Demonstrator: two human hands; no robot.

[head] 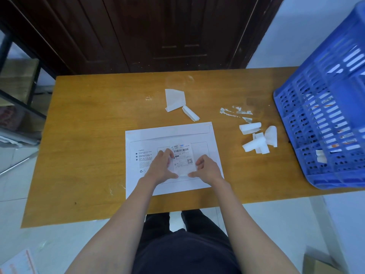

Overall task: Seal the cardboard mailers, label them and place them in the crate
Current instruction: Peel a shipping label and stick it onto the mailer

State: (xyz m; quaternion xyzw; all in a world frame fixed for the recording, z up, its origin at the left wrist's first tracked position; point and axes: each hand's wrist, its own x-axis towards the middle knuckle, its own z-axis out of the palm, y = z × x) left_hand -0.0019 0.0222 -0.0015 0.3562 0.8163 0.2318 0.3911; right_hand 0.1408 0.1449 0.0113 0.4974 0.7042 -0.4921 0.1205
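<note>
— Set the scene for me: what's in front of you?

— A wooden table [83,135] against a dark wooden door [158,32], pale tiled floor below. A white cardboard mailer [150,186] lies flat near my edge of the table, flap end away from me. The blue crate [327,123] sits at the far right, tilted, with white pieces showing through its slots. Peeled backing strips [258,139] are scattered between mailer and crate, and more scraps [176,101] lie beyond the mailer

— And your hands?

— Both are on the shipping label [182,159], which sits in the mailer's printed box. My left hand [161,168] has its fingers curled over the label's left edge, thumb at the bottom corner. My right hand [207,169] pinches the right edge, thumb on the lower corner. I judge I'm setting it down and smoothing it

— How will the mailer handle afterwards?

— Light, thin and stiff, I'd say, with a smooth face that could slide on the wood. I'd take it by a long edge, thumb on top, fingers beneath, and carry it flat to the crate

— Any risk?

— A crooked or creased label, since the adhesive probably won't forgive a second try
</note>
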